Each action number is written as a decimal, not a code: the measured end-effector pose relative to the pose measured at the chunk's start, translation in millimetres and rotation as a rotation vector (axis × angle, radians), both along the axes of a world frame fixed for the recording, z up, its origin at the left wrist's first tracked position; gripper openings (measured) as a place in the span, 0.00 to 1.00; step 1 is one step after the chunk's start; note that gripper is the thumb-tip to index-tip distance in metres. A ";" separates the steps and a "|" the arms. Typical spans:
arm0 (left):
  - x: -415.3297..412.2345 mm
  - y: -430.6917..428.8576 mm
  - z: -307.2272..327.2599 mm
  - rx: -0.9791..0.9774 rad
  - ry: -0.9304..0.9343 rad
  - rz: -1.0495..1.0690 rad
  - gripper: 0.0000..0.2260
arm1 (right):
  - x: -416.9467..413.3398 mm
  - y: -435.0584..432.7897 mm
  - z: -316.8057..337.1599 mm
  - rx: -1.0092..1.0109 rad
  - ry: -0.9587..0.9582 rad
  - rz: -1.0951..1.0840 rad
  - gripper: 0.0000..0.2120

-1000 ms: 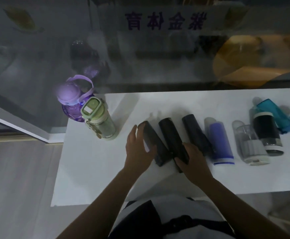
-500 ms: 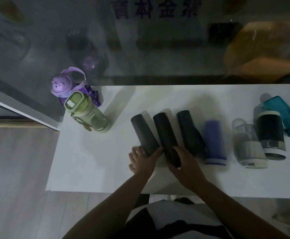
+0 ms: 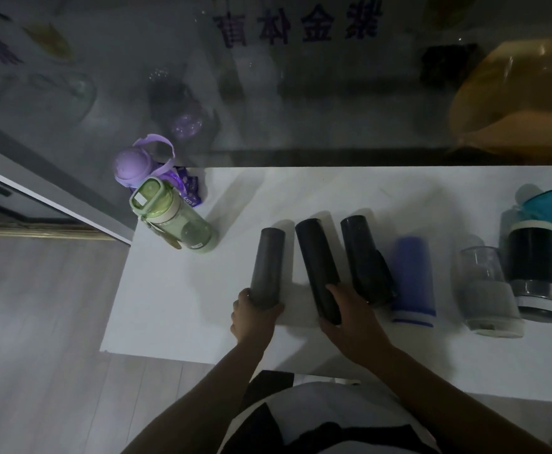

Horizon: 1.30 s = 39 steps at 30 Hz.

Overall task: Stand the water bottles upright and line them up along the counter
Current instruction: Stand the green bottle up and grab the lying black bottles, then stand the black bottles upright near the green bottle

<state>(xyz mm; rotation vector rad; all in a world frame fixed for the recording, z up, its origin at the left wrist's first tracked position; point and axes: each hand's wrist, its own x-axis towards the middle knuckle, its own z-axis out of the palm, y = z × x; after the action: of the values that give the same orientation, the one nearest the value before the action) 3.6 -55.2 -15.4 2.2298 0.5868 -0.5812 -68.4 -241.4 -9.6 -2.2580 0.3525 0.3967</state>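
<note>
While both hands grip flask bases, left hand [image 3: 255,314] on grey flask [image 3: 268,267], right hand [image 3: 350,311] on black flask [image 3: 317,270]; next, likely aligning them on the counter [image 3: 176,290].

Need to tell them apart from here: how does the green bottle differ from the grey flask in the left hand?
The green bottle is see-through with a pale flip lid and a carry loop; the grey flask is a plain, opaque, slimmer cylinder. The green bottle stands free near the counter's left corner beside the purple bottle; the grey flask is gripped at its base by the left hand. Both appear upright.
</note>
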 end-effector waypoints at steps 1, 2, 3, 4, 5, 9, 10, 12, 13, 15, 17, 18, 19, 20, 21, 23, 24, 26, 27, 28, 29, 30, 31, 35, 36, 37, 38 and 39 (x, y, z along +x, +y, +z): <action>-1.5 8.7 1.3 -0.036 -0.013 0.003 0.35 | 0.7 -0.2 -0.4 -0.003 -0.003 0.003 0.35; -3.1 16.8 4.5 -0.076 -0.024 0.010 0.35 | 1.6 -0.1 -0.5 -0.009 -0.005 0.009 0.35; -4.5 24.8 8.6 -0.102 -0.037 0.012 0.35 | 2.6 0.3 -0.5 -0.019 -0.006 0.017 0.34; -5.6 32.5 13.4 -0.106 -0.057 0.004 0.35 | 3.7 1.2 -0.3 -0.030 -0.011 0.024 0.33; -6.4 39.4 19.1 -0.093 -0.081 -0.010 0.35 | 4.4 2.0 -0.2 -0.037 -0.016 0.030 0.33; -0.5 65.4 44.0 0.023 -0.208 -0.047 0.36 | 8.7 7.2 -0.1 -0.083 -0.025 0.085 0.34; 3.9 70.9 51.8 0.053 -0.240 -0.056 0.35 | 10.0 8.4 -0.2 -0.094 -0.030 0.102 0.34; 16.3 80.1 69.9 0.112 -0.287 -0.095 0.31 | 12.5 10.4 -0.7 -0.121 -0.032 0.137 0.34; 23.5 84.2 79.4 0.144 -0.306 -0.129 0.29 | 13.5 11.3 -0.9 -0.144 -0.028 0.159 0.34; 37.3 89.9 99.2 0.212 -0.330 -0.237 0.28 | 14.6 13.9 -0.7 -0.197 -0.019 0.191 0.34; 48.7 92.5 116.3 0.277 -0.340 -0.344 0.28 | 15.0 16.9 -0.8 -0.240 -0.027 0.197 0.33; 53.1 92.5 123.2 0.311 -0.339 -0.396 0.28 | 15.0 18.5 -0.4 -0.259 -0.031 0.202 0.33; 56.8 91.9 128.8 0.350 -0.337 -0.452 0.29 | 14.7 20.0 -0.4 -0.276 -0.032 0.210 0.32; 59.7 91.0 133.2 0.389 -0.331 -0.507 0.29 | 14.3 21.1 -0.4 -0.289 -0.032 0.219 0.32; 62.2 90.3 136.4 0.425 -0.321 -0.552 0.29 | 13.9 21.9 -0.5 -0.294 -0.027 0.225 0.32; 65.5 89.9 139.5 0.481 -0.305 -0.608 0.28 | 13.5 22.1 -0.4 -0.294 -0.008 0.233 0.32; 66.5 90.5 139.7 0.499 -0.300 -0.626 0.28 | 13.5 22.1 -0.2 -0.288 0.002 0.234 0.32; 68.3 92.7 138.1 0.504 -0.295 -0.643 0.27 | 13.5 22.5 0.7 -0.272 0.007 0.225 0.32; 69.6 93.8 137.5 0.497 -0.297 -0.645 0.28 | 13.0 22.6 0.6 -0.266 0.006 0.223 0.32; 71.2 94.9 137.5 0.487 -0.295 -0.651 0.28 | 12.3 22.9 1.0 -0.261 0.007 0.220 0.32; 73.1 96.0 137.7 0.480 -0.285 -0.662 0.30 | 11.0 23.1 0.8 -0.256 0.009 0.214 0.32; 74.7 96.7 138.5 0.477 -0.266 -0.680 0.31 | 9.4 23.1 0.2 -0.253 0.006 0.206 0.32; 76.3 97.5 139.3 0.483 -0.246 -0.706 0.33 | 7.6 23.2 -0.7 -0.250 0.003 0.197 0.32; 78.6 92.6 144.0 0.559 -0.268 -0.794 0.35 | 3.6 25.6 -2.3 -0.271 -0.020 0.140 0.32; 77.6 88.7 145.5 0.551 -0.312 -0.804 0.34 | 3.3 26.6 -2.1 -0.270 -0.027 0.111 0.33; 75.5 83.7 146.4 0.528 -0.376 -0.810 0.33 | 2.8 28.0 -1.2 -0.264 -0.036 0.077 0.33; 72.3 77.5 146.3 0.488 -0.457 -0.812 0.32 | 2.1 29.7 -0.9 -0.253 -0.051 0.039 0.33; 67.7 69.9 145.3 0.432 -0.551 -0.814 0.31 | 0.4 31.3 -1.7 -0.241 -0.064 0.001 0.34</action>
<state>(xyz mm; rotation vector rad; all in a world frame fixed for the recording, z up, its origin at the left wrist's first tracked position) 71.3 14.7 129.9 2.8534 -0.5625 -0.1872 -68.0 -210.1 -11.3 -2.4993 0.3830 0.2944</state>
